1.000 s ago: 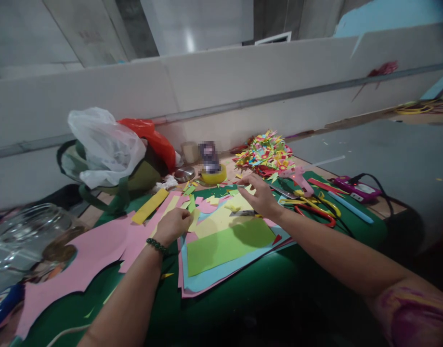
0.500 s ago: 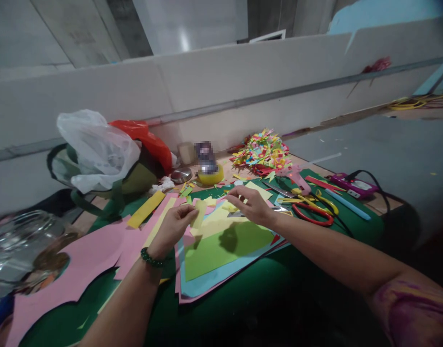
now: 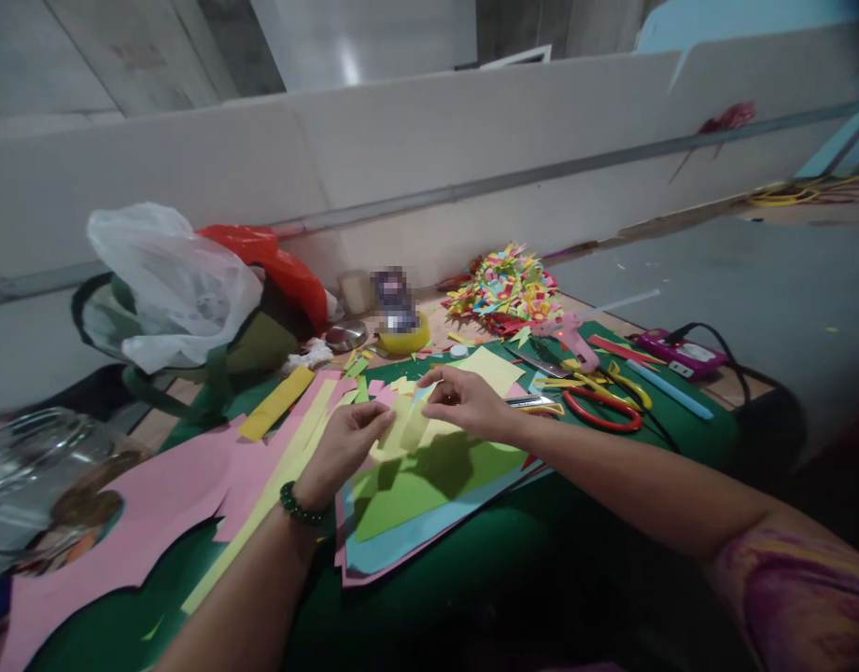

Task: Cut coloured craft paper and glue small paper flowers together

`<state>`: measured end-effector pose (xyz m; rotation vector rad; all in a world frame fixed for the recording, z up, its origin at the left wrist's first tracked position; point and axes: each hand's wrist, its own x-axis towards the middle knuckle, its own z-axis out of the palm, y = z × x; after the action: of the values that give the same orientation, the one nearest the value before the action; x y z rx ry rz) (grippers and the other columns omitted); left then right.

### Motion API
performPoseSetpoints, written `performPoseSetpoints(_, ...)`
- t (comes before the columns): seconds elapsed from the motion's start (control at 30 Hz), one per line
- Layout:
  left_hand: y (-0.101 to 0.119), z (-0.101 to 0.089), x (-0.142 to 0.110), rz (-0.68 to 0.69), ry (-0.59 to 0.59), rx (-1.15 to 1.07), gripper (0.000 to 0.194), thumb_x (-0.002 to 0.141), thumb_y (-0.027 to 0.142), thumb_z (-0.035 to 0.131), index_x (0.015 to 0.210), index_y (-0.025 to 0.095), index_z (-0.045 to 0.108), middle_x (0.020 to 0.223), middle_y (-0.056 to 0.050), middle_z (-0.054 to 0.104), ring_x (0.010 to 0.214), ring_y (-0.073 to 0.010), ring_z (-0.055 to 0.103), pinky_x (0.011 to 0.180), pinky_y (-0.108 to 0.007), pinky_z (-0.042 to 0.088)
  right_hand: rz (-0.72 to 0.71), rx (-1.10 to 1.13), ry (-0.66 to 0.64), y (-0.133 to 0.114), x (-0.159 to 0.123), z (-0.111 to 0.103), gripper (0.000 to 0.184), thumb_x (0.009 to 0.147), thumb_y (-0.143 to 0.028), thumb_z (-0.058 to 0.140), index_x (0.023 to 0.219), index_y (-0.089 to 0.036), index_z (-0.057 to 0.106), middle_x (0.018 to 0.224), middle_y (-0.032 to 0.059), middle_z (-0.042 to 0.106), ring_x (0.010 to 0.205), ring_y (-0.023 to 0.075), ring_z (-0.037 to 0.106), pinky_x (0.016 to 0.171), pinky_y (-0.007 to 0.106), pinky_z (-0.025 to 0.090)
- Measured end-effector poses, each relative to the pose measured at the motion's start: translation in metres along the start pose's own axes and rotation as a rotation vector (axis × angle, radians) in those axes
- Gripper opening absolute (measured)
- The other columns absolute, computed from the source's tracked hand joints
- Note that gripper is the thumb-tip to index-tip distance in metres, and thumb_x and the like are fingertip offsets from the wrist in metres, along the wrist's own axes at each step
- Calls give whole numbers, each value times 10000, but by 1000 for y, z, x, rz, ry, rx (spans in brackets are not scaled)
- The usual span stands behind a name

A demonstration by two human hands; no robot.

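Note:
My left hand (image 3: 349, 439), with a dark green bead bracelet at the wrist, pinches a pale yellow paper strip (image 3: 398, 429) between thumb and fingertips. Facing it, my right hand (image 3: 464, 403) has its thumb and fingers closed at the strip's right side; whether that part is the same piece or a second one I cannot tell. Both hands hover over a stack with a lime-green sheet (image 3: 401, 504) on top of a light blue sheet (image 3: 429, 537). A utility knife (image 3: 538, 404) lies partly hidden behind my right wrist.
Red-handled scissors (image 3: 604, 411), a pink glue gun (image 3: 573, 343) and a purple power strip (image 3: 682, 355) lie to the right. Colourful paper flowers (image 3: 506, 289) are heaped behind, near a yellow tape roll (image 3: 405, 338). At left are a bag (image 3: 268, 331) and a cut pink sheet (image 3: 170, 485).
My left hand has lifted the pale yellow strip and moved it right. My right hand has come left and down to meet it. The view has shifted slightly.

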<state>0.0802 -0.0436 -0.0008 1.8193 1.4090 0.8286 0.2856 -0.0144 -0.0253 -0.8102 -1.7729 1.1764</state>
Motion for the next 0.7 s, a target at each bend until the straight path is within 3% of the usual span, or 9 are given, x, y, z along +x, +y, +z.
performPoseSetpoints(0.1,-8,-10,2,-92,23,357,266,761,379,521,617,180,623,574,-14,605,570,-163,523,531,-266,349,65,-15,-34,0,-2,-2,290,709,-233,653,972,-165,550,636,-36,617,578,115,558,558,227,414)
performPoseSetpoints(0.17,-12,-12,2,-145,68,574,186,751,316,548,739,180,675,687,-38,664,647,-190,573,567,-281,372,96,-64,-58,1,-4,-1,273,712,-209,639,970,-171,558,613,-42,617,573,119,570,554,225,413)
performPoseSetpoints(0.23,-10,-8,0,-77,161,632,207,782,305,539,870,184,682,820,-61,686,728,-201,596,621,-292,408,102,-141,-62,3,-5,0,259,713,-189,632,963,-179,566,598,-48,620,565,119,570,552,223,407)
performPoseSetpoints(0.3,-5,2,-4,96,197,562,199,824,332,520,855,194,660,854,-62,670,771,-194,595,673,-295,436,105,-212,-52,2,-7,1,255,714,-163,617,963,-185,571,592,-54,624,556,117,562,544,220,395)
performPoseSetpoints(0.4,7,21,-14,267,109,520,186,770,390,633,779,207,606,869,-48,643,819,-205,591,699,-299,442,123,-283,-33,0,-8,1,261,722,-128,568,976,-187,572,582,-59,621,528,116,543,527,221,373)
performPoseSetpoints(0.5,15,37,-22,212,12,659,205,722,365,691,794,209,577,906,-46,632,824,-222,590,653,-296,413,121,-402,-18,-2,-9,2,258,711,-100,535,947,-188,591,556,-61,601,514,122,521,538,233,361)
performPoseSetpoints(0.6,14,46,-23,140,-99,714,45,785,238,590,816,208,578,862,-37,636,788,-204,590,641,-284,391,146,-529,-62,-3,-10,4,260,705,-89,539,933,-187,618,554,-49,599,526,135,520,550,243,360)
performPoseSetpoints(0.7,7,47,-22,187,-169,685,118,821,171,509,862,199,616,873,-53,654,840,-213,594,689,-293,403,172,-668,-141,-6,-14,5,229,739,-131,575,950,-184,644,662,8,663,608,167,569,563,255,358)
